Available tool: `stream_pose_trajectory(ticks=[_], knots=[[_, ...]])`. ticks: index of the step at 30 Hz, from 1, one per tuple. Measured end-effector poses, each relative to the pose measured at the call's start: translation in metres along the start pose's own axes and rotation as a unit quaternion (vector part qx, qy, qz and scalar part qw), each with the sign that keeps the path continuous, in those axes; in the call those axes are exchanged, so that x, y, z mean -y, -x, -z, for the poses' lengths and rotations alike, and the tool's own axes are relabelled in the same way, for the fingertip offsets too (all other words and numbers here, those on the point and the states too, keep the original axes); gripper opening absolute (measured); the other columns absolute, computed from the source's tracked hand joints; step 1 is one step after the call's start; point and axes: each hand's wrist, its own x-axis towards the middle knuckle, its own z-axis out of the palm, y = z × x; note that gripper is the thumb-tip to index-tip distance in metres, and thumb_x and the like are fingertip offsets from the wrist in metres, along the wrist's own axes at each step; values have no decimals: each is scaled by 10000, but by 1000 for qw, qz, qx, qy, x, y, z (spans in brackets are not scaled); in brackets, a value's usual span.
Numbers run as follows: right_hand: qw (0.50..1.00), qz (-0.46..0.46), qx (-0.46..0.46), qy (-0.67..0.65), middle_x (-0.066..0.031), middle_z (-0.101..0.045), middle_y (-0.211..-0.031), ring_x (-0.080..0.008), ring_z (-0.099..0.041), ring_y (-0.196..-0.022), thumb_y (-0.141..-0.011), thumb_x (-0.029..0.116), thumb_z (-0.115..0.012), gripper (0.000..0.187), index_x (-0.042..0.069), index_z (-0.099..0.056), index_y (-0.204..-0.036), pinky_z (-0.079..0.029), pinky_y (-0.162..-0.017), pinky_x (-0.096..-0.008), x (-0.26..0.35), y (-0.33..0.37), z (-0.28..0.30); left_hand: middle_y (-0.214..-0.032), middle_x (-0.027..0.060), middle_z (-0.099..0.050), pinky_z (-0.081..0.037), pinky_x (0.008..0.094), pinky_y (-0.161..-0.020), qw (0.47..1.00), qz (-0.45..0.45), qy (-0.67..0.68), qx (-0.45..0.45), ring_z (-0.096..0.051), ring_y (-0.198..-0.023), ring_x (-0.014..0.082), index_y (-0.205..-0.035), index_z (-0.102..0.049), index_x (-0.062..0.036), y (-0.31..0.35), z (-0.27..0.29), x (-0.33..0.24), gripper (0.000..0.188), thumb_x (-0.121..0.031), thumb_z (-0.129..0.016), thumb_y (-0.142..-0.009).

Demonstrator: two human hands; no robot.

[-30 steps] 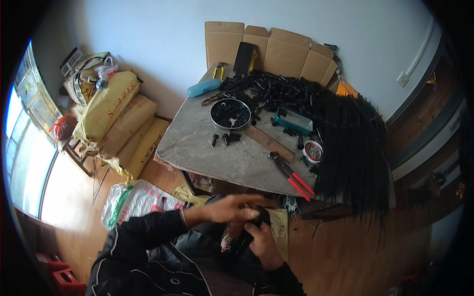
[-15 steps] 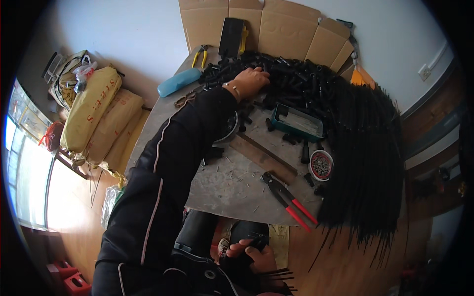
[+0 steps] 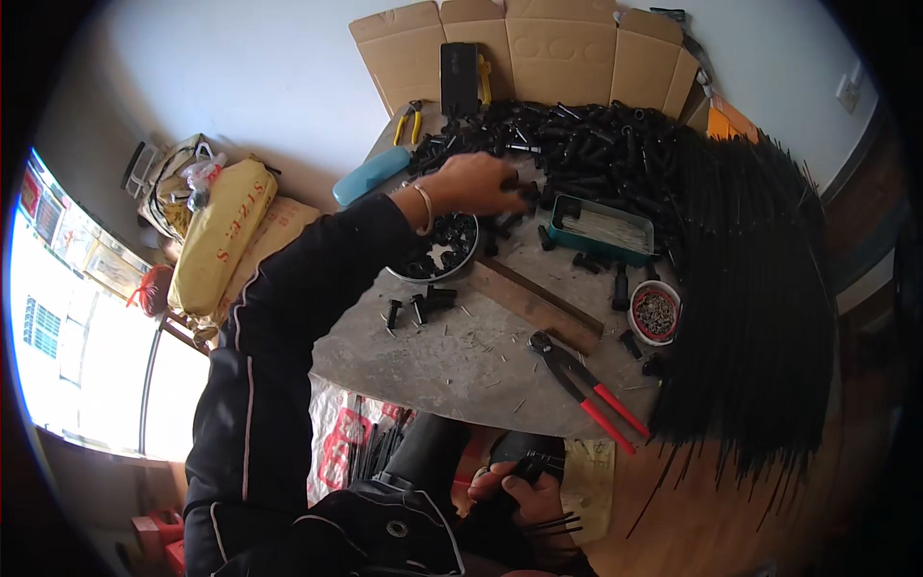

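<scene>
My left hand (image 3: 478, 186) is over the table, just in front of a heap of black tubular pieces (image 3: 596, 144). Its fingers are curled and blurred round what looks like one small black piece (image 3: 525, 193). Low over my lap, my right hand (image 3: 535, 494) is closed on a black plastic piece (image 3: 531, 467). Thin black rods (image 3: 553, 526) stick out beside that palm; how they are held is hidden. Beneath my left wrist stands a round bowl (image 3: 475, 252) of small black parts.
Cutting pliers (image 3: 588, 392) with red handles lie by a metal bar (image 3: 538, 306). A green tray (image 3: 604, 231) of thin pins and a small tub (image 3: 656, 313) of metal bits stand to the right. A thick bundle of black rods (image 3: 755, 288) overhangs the right edge. Cardboard (image 3: 558, 58) stands behind.
My left hand has drawn back from the heap toward me, its fingers now curled. The bowl has come into fuller view. My right hand keeps its hold in my lap. The view has shifted slightly.
</scene>
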Motion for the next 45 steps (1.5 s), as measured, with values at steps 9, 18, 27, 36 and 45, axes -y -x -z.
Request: stream_pose_trajectory(ticks=[9,18,27,36,45], knots=[[998,-14,43,45,-226,-655,-1052,-322,-674,-964,-960,50,-453,249,-42,-544,-1173,-549,-860,-442,-8,18,-6,-861,204,-666,-517,478,-760,997,-23,-34,-62,-646,-880,387,-940,-651,-46,4,-28,-1,305,-293,-681,-763],[998,51,31,2,-217,-645,-972,-361,-677,-846,-957,96,-451,216,59,-432,-1169,-563,-713,-499,-25,22,-26,-765,181,-630,-520,395,-663,951,-226,179,-112,-631,-712,358,-933,-618,7,164,-11,-87,198,-118,-686,-795],[996,52,40,59,-188,-648,-925,-321,-687,-757,-975,149,-460,146,52,-465,-1084,-588,-669,-440,-45,28,-74,-925,63,-642,-476,229,-611,473,130,867,89,-587,-684,109,-1061,-650,-32,354,-103,-120,172,-113,-646,-909],[989,98,29,105,-159,-634,-963,-263,-670,-779,-962,153,-505,188,37,-511,-1110,-595,-683,-419,-65,30,-92,-872,102,-629,-513,308,-497,372,167,913,-26,-556,-588,146,-1141,-550,-25,364,-89,-131,232,-124,-608,-940],[985,141,1,101,-65,-546,-882,-178,-578,-709,-957,169,-525,223,31,-514,-1131,-544,-656,-356,-66,33,-88,-943,77,-631,-522,317,-750,372,131,919,-10,-625,-863,184,-1133,-583,-53,348,-109,-133,220,-126,-624,-929]])
